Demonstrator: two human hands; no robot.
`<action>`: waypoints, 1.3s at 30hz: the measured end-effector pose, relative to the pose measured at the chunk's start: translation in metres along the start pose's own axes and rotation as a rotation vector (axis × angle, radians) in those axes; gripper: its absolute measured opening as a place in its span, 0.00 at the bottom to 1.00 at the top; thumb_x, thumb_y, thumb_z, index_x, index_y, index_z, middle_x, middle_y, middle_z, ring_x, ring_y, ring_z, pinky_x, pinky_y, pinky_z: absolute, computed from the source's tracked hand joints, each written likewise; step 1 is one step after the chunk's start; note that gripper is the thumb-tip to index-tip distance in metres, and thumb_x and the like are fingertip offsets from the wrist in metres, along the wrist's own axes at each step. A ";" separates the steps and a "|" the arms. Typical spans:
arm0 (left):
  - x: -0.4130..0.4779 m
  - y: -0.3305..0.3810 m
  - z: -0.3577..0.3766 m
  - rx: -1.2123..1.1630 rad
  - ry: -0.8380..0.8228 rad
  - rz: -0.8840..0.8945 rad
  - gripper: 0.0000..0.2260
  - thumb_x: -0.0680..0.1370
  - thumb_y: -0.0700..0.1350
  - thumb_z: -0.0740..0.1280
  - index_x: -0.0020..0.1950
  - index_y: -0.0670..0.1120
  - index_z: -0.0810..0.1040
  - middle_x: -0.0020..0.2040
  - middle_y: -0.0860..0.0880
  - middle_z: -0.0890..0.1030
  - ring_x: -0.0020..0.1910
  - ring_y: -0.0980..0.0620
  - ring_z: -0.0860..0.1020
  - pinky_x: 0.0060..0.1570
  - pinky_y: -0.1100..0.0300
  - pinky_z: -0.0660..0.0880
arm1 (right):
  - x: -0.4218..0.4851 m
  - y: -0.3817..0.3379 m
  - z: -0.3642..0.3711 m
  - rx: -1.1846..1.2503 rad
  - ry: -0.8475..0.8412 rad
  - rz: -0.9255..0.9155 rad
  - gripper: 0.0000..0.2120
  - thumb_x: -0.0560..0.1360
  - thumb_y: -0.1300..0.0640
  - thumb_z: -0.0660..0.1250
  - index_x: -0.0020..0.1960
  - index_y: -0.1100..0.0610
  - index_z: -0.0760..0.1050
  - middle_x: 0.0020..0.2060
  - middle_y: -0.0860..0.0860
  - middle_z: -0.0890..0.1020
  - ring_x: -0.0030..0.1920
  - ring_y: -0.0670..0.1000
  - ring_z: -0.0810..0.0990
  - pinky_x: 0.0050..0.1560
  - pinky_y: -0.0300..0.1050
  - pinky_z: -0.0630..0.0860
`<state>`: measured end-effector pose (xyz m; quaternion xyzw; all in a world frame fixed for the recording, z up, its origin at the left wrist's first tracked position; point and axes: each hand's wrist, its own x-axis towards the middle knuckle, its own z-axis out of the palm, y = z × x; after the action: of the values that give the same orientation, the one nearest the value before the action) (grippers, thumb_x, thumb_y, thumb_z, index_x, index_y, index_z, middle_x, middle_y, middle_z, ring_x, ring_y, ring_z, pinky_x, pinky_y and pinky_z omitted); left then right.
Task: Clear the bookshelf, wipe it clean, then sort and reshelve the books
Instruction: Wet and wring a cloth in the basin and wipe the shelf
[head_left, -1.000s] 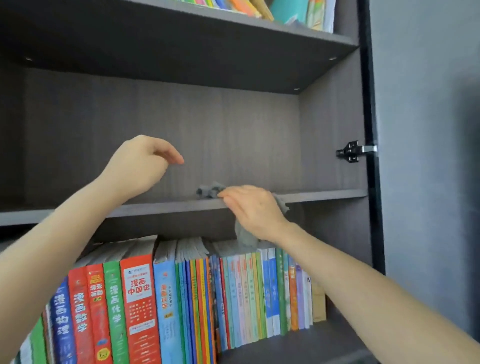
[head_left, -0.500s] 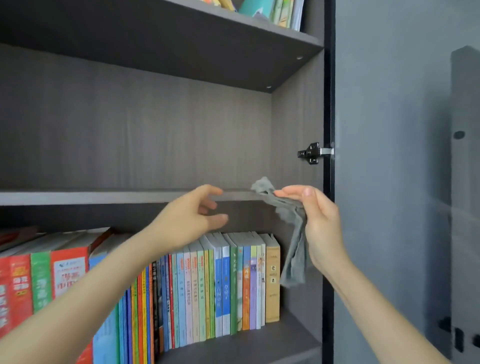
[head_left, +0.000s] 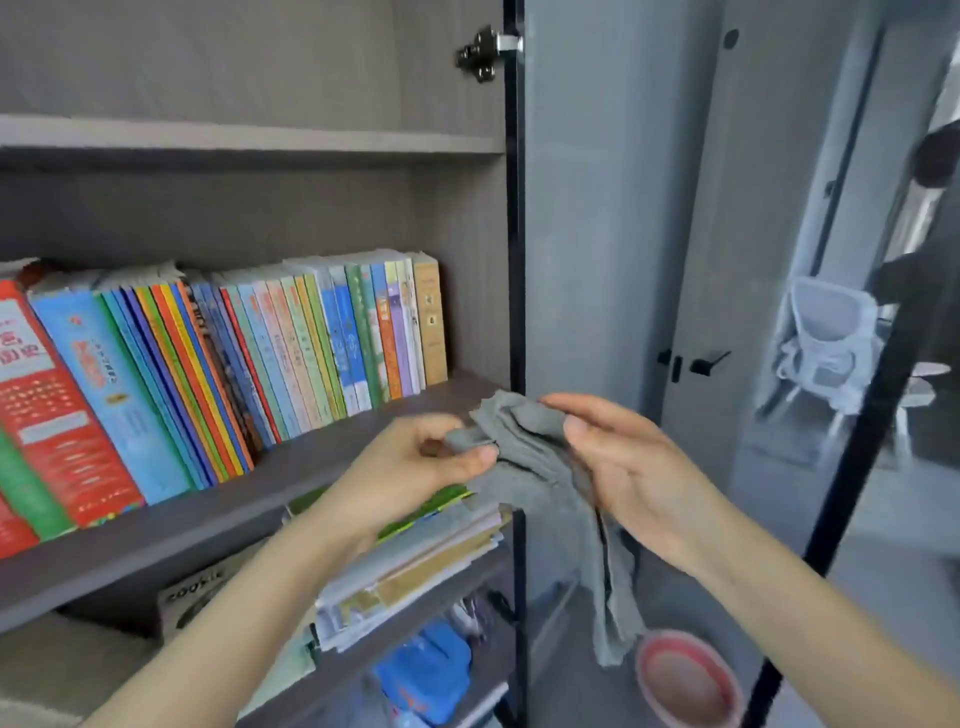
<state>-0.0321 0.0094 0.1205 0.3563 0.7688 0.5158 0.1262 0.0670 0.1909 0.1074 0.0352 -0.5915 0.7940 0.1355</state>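
Note:
A grey cloth (head_left: 540, 462) hangs between my hands in front of the bookshelf's right edge. My left hand (head_left: 415, 467) pinches its upper left corner between thumb and fingers. My right hand (head_left: 618, 457) holds the cloth's right side with thumb on the fabric and fingers loosely curled behind it. The cloth's tail dangles down toward the floor. A row of upright colourful books (head_left: 249, 353) fills the shelf board (head_left: 218, 499) behind my left hand. The bare grey shelf (head_left: 249, 137) above holds nothing in view.
A slanted stack of books (head_left: 415, 561) lies on the shelf below, with a box marked "cookie" (head_left: 197, 592) beside it. A pink basin (head_left: 685, 675) sits on the floor at lower right. The glass cabinet door (head_left: 779, 312) stands open on the right.
The view dropped from the bare shelf to the lower shelves. My right hand pulled the cloth off the bare shelf and lowered it; my left hand came over and took hold of it.

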 end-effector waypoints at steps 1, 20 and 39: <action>-0.005 -0.007 0.011 0.020 -0.043 0.014 0.17 0.73 0.51 0.73 0.47 0.36 0.80 0.47 0.40 0.83 0.48 0.43 0.81 0.58 0.49 0.73 | -0.016 0.008 -0.003 -0.096 0.008 0.027 0.19 0.70 0.62 0.71 0.61 0.58 0.77 0.54 0.55 0.83 0.53 0.52 0.82 0.51 0.41 0.79; -0.026 -0.005 0.322 -0.185 -0.722 -0.321 0.09 0.81 0.46 0.62 0.52 0.41 0.78 0.48 0.44 0.82 0.36 0.52 0.82 0.38 0.60 0.80 | -0.257 0.039 -0.170 -0.490 0.785 0.274 0.06 0.72 0.66 0.72 0.45 0.57 0.83 0.31 0.54 0.79 0.29 0.46 0.74 0.30 0.34 0.69; 0.096 -0.047 0.628 -0.186 -0.676 -0.357 0.29 0.60 0.43 0.81 0.58 0.49 0.75 0.56 0.50 0.81 0.58 0.56 0.78 0.59 0.61 0.74 | -0.264 0.029 -0.500 -0.504 0.724 0.439 0.10 0.79 0.58 0.64 0.39 0.57 0.71 0.34 0.52 0.76 0.37 0.50 0.74 0.41 0.47 0.73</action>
<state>0.2322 0.5058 -0.1784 0.3539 0.6835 0.4069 0.4919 0.3653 0.6121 -0.1254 -0.4023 -0.6737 0.5973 0.1658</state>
